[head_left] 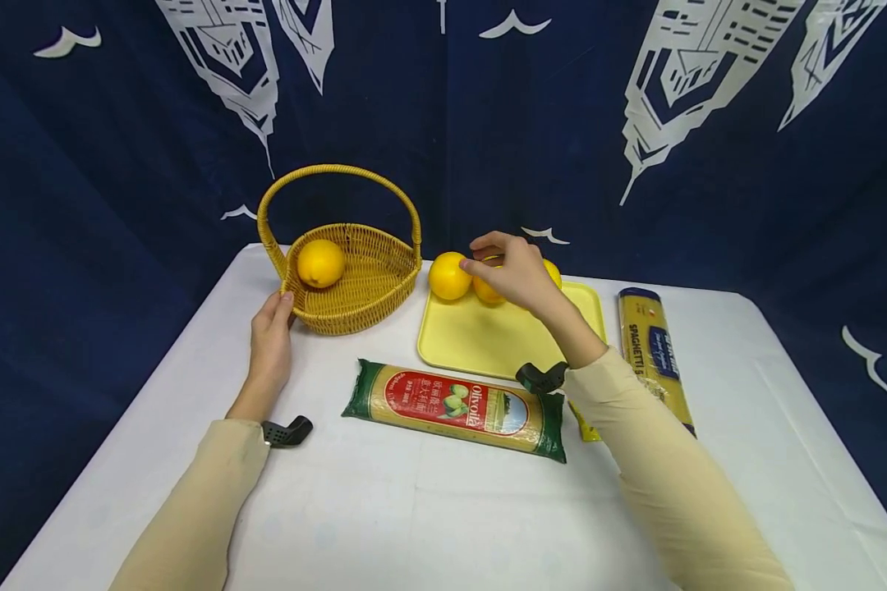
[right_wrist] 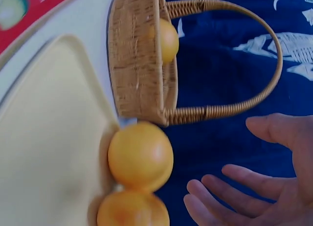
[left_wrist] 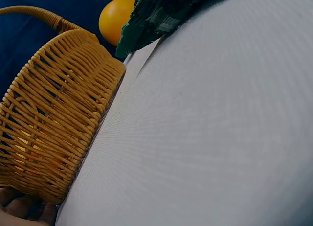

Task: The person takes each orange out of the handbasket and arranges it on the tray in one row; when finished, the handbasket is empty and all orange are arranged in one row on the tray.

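A wicker basket with a tall arched handle stands at the back left, one orange inside it. At the basket's left side, my left hand holds the rim; its fingers show low against the weave in the left wrist view. My right hand hovers over the oranges at the back of a yellow tray, fingers spread and nothing in them. Of these oranges, one sits at the tray's back left corner; others are partly hidden behind the hand.
A green-ended pack of Olivoilà pasta lies in front of the tray. To the right is a spaghetti pack. A small yellow packet shows partly under the right forearm. A dark blue patterned cloth hangs behind the table.
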Action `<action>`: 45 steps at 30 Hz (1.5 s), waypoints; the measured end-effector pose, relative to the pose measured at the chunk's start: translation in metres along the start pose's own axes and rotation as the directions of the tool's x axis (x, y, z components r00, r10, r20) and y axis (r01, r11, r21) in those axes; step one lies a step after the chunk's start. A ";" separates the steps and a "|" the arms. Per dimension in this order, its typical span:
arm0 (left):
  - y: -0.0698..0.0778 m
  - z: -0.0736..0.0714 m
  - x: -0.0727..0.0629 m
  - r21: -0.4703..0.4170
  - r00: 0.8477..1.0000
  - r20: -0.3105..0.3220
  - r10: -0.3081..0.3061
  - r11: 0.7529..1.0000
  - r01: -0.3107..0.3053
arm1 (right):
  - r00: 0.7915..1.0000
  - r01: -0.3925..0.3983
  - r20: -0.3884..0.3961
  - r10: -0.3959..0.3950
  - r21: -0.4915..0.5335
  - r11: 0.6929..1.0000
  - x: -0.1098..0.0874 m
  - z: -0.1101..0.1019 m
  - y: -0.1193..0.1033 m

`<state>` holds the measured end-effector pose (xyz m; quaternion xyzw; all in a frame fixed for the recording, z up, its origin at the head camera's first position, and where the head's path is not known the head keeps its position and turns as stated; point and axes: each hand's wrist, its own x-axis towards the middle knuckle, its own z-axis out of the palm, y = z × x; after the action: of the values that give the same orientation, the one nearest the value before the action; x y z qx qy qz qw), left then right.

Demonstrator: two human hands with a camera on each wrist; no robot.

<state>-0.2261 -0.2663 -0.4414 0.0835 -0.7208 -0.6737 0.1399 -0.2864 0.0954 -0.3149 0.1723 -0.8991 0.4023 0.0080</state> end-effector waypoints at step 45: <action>-0.003 -0.001 0.002 -0.037 0.999 -0.016 0.035 0.999 -0.035 | 0.995 -0.015 0.104 -0.001 0.155 0.988 0.084 0.174 -0.080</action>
<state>-0.2281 -0.2682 -0.4447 0.0732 -0.7083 -0.6839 0.1587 -0.3188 -0.1060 -0.3620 0.1898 -0.8648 0.4617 -0.0536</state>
